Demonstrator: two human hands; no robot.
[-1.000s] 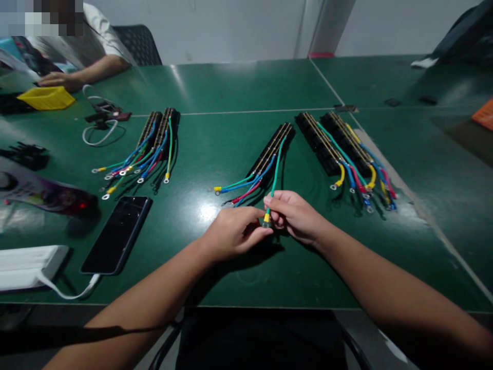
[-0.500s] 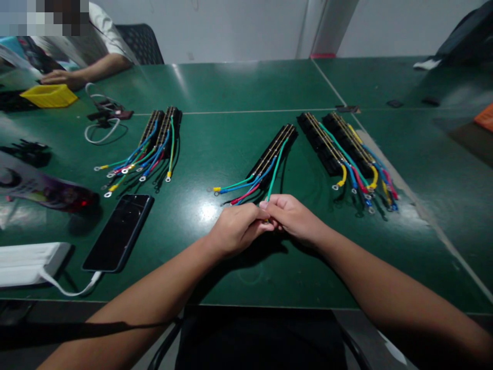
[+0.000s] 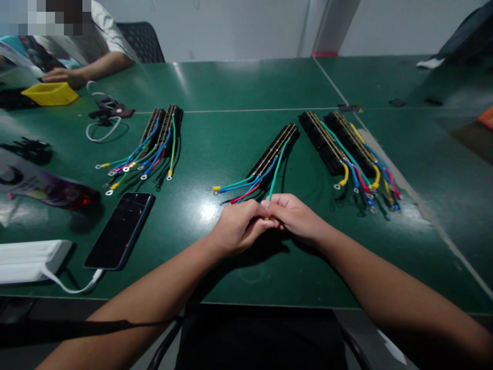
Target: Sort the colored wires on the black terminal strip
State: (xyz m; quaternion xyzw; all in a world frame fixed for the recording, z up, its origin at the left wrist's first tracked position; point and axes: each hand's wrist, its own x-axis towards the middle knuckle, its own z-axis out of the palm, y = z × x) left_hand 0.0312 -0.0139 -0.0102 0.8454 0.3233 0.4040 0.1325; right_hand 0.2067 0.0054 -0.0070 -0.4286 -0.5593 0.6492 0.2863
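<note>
A black terminal strip (image 3: pixel 272 154) with brass-coloured rails lies slanted in front of me, with green, blue and red wires running from it toward me. My right hand (image 3: pixel 295 216) pinches the green wire (image 3: pixel 278 172) near its lower end. Against it, my left hand (image 3: pixel 241 226) is closed on the same end, where a bit of yellow shows between the fingers; the tip itself is hidden. Left of my hands, the ring terminals (image 3: pixel 216 190) of other wires rest on the table. Some red wire (image 3: pixel 246 194) passes just behind my left hand.
Two wired strips (image 3: pixel 169 126) lie to the left and two more (image 3: pixel 327 146) to the right. A phone (image 3: pixel 120 231), plugged into a white power bank (image 3: pixel 34 262), sits front left beside a bottle (image 3: pixel 42 180). Across the green table (image 3: pixel 215 82), a person's arm (image 3: pixel 102 67) rests near a yellow bin (image 3: pixel 52 94).
The view has shifted very slightly. Both hands stay together on the green wire's end, with only a tiny movement of the fingers.
</note>
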